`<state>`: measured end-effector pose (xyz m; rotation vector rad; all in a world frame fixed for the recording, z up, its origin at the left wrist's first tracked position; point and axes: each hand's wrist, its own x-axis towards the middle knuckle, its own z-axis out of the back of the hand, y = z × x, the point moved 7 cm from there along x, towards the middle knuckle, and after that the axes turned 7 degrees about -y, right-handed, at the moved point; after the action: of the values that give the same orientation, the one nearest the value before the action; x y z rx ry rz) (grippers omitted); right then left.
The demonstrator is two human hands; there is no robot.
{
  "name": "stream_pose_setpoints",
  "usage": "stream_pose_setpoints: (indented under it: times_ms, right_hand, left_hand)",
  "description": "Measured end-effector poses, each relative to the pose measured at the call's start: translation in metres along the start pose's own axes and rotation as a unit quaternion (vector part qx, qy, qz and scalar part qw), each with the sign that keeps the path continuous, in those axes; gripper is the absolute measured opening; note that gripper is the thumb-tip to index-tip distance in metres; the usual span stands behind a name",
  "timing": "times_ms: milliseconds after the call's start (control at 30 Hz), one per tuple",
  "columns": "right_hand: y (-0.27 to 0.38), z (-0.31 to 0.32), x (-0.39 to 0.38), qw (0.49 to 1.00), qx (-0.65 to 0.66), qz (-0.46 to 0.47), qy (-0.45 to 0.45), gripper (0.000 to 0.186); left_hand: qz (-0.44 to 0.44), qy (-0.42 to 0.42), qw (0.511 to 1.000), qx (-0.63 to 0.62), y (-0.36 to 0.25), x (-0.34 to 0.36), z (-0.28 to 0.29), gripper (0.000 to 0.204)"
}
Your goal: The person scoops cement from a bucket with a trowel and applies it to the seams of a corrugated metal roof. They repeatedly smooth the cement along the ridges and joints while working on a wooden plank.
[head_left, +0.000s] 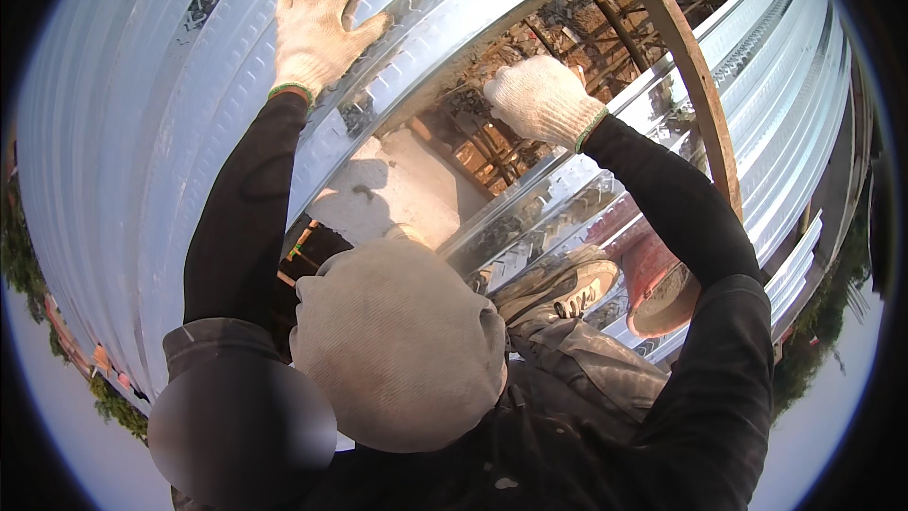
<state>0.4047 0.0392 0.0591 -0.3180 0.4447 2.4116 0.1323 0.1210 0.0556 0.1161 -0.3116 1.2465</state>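
Observation:
My left hand (322, 28), in a cream knit glove, lies with fingers spread on a ribbed silver metal sheet (151, 151) at upper left. Right of it, my right hand (544, 99), gloved alike, is closed at the edge of an opening between sheets; whatever its fingertips may grip is hidden. A pale concrete surface (374, 185) shows down through the opening, with brown rubble and poles (615, 19) beyond.
A wooden beam (709, 137) curves down the right over more ribbed sheets (785, 123). A red bucket (662, 303) sits beside a shoe (577, 289) below my right arm. A beige cloth-covered round shape (397, 341) fills the bottom centre.

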Motion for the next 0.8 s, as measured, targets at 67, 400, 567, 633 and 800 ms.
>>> stream_pose_setpoints:
  times_ms: [67,400,567,633,800]
  right_hand:
    - [-0.009,0.031,0.021,0.998,-0.053,0.021,0.012,0.028]
    - [-0.061,0.077,-0.047,0.996,-0.051,-0.049,-0.054,0.031]
    - [-0.069,0.028,-0.049,0.996,-0.049,-0.033,0.065,0.032]
    - [-0.075,0.017,-0.028,0.994,-0.076,-0.018,0.079,0.033]
    - [-0.095,0.055,0.003,0.993,-0.120,-0.014,-0.016,0.031]
  left_hand:
    - [0.002,0.006,1.000,0.007,-0.001,0.002,-0.001,0.080]
    - [-0.005,-0.003,0.999,0.051,0.013,-0.002,-0.014,0.078]
    - [0.001,0.019,0.999,0.042,0.005,0.000,-0.013,0.079]
    - [0.002,0.015,0.999,0.031,0.007,0.001,-0.013,0.079]
    - [-0.004,0.022,0.999,0.037,0.008,0.004,-0.010,0.079]
